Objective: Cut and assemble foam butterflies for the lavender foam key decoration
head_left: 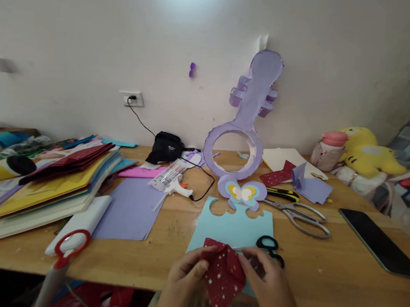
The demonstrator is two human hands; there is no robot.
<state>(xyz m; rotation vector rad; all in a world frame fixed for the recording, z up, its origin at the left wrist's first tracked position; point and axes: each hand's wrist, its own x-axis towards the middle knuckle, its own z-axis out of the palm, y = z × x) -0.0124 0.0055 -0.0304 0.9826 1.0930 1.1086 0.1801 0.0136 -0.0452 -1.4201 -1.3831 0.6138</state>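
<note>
Between my two hands is a piece of dark red paper (221,278) printed with white stars, partly folded. My left hand (190,273) pinches its left edge between thumb and fingers. At its upper right, my right hand (261,276) has its fingers closed on the same paper. Under and behind the hands lies a light blue sheet (233,226) with curved cutouts along its far edge. Black-handled scissors (270,244) rest beside my right hand, their blades hidden. Just beyond the blue sheet sits a layered paper butterfly (242,193) in purple, blue, yellow and white.
A purple guitar-shaped frame (254,100) leans against the wall. Large metal scissors (303,215), a yellow-black cutter (282,193) and a phone (379,240) lie to the right. Leftward are a white glue gun (179,188) with its cord, purple paper (129,209) and a paper stack (71,176).
</note>
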